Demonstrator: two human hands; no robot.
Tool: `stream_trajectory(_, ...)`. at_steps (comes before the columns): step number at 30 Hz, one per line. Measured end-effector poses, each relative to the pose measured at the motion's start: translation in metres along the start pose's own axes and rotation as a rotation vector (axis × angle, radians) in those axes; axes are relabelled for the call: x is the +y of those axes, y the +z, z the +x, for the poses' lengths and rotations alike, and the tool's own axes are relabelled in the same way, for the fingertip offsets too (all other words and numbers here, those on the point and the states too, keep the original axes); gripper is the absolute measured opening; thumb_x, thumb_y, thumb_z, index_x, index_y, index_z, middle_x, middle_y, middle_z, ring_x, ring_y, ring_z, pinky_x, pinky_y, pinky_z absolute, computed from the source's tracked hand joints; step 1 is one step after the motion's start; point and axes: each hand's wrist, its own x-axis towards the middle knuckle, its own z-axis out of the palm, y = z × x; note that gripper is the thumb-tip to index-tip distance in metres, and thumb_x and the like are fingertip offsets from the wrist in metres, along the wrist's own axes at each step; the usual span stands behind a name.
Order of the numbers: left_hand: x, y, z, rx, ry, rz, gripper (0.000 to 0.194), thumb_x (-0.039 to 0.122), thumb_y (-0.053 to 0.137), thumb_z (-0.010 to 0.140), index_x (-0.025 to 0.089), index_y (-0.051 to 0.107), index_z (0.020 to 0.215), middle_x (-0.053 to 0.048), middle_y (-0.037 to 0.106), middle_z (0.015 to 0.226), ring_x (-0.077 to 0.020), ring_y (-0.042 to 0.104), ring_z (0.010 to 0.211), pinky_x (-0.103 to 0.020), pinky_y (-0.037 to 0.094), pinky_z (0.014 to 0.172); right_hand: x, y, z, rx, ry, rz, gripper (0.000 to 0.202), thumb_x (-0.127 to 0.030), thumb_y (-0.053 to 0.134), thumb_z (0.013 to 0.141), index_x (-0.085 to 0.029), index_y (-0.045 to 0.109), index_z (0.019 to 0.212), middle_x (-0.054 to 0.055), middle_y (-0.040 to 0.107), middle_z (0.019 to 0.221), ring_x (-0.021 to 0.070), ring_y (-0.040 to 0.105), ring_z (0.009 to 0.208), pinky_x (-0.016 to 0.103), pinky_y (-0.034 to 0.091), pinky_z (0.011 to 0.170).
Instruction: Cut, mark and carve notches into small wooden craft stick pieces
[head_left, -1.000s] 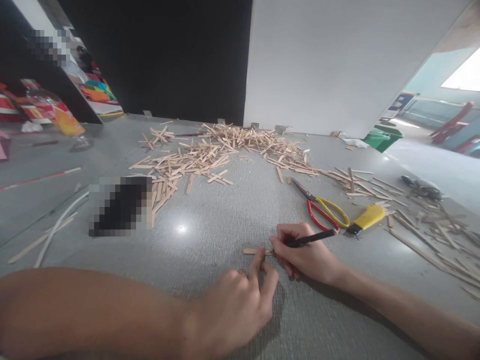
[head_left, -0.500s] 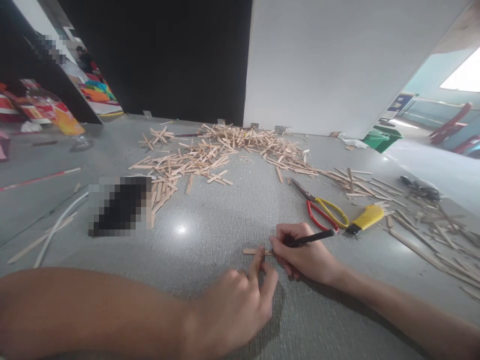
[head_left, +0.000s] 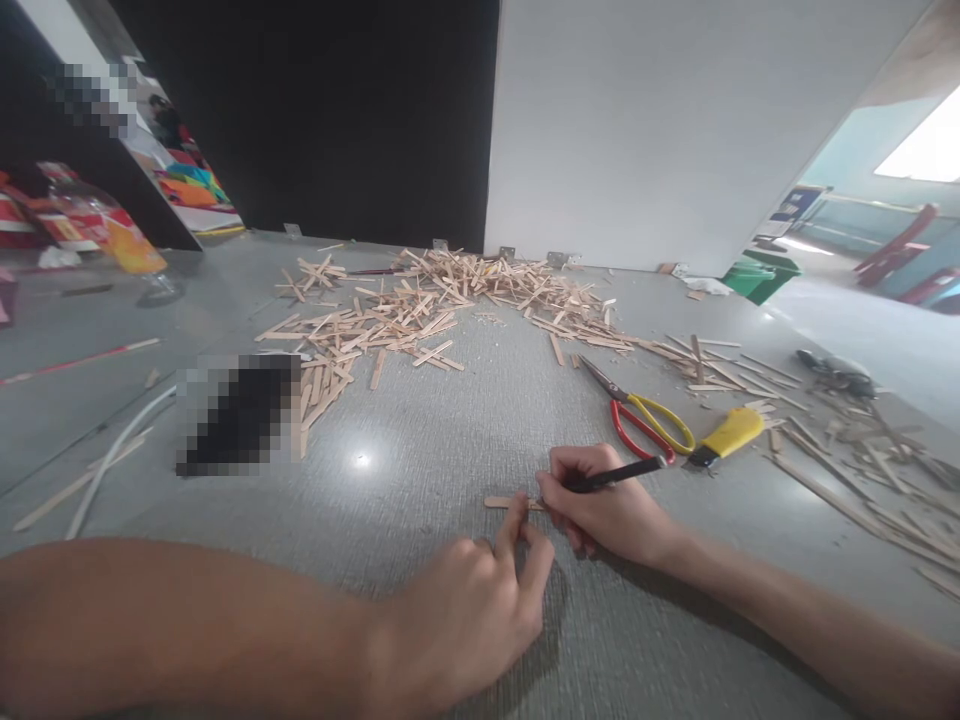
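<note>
View's been shifted slightly vs. prev. frame. On grey bench (head_left: 420,470), loose sticks (head_left: 495,275) are heaped at back. Left hand (head_left: 472,615) is spread loosely, right hand (head_left: 607,510) pinched narrow. Bottle (head_left: 112,228), far L: red/orange label, text can't be read. Scissors (head_left: 615,392) are laid beyond R hand. Black pen (head_left: 622,472) is held in R grip; lettering illegible. Wooden stick (head_left: 498,503) is pinned flat under L fingertip, by pen's lower end.

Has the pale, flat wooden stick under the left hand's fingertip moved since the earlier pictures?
No, no clear shift either way: the pale, flat wooden stick keeps its place relative to the white upright panel.
</note>
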Motion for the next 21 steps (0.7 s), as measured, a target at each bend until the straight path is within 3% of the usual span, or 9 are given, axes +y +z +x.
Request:
stream_trajectory(5,-0.0002,-0.0026,0.0001,-0.021,0.016,-0.016,0.04,0.017,0.055,0.092,-0.003,0.067,0.124,-0.033,0.067,0.13,-0.0332,0.079,0.085,-0.03,0.055,0.042,-0.0013,0.0001,-0.0006,-0.008,-0.017,-0.012,0.04,-0.032,0.065,0.093,-0.024,0.046,0.059,-0.007,0.054,0.041,0.0077,0.049,0.029,0.015,0.036,0.028)
stream_trajectory(9,0.0012,-0.0013,0.0002,0.005,-0.016,-0.015,0.041,0.017,0.057,0.091,-0.003,0.067,0.124,-0.035,0.066,0.129,-0.0295,0.078,0.075,-0.03,0.055,0.042,-0.0018,0.0005,-0.0009,-0.011,-0.024,-0.012,0.04,-0.033,0.064,0.093,-0.024,0.045,0.059,-0.007,0.053,0.041,0.0075,0.048,0.029,0.015,0.036,0.028)
stream_trajectory(16,0.0002,-0.0007,0.0002,-0.003,0.011,-0.011,0.04,0.016,0.058,0.089,-0.003,0.068,0.123,-0.033,0.068,0.129,-0.0337,0.079,0.087,-0.03,0.057,0.043,-0.0012,-0.0008,-0.0003,-0.016,0.004,0.011,0.039,-0.035,0.066,0.093,-0.023,0.047,0.06,-0.007,0.054,0.041,0.0073,0.047,0.029,0.015,0.036,0.027)
stream_trajectory(21,0.0007,0.0,0.0011,-0.007,-0.035,-0.033,0.041,0.018,0.058,0.091,-0.002,0.066,0.125,-0.033,0.067,0.129,-0.0275,0.078,0.069,-0.031,0.058,0.043,-0.0013,-0.0003,0.0005,-0.019,0.02,0.035,0.039,-0.042,0.065,0.094,-0.022,0.05,0.064,-0.006,0.056,0.045,0.0075,0.05,0.03,0.015,0.039,0.028)
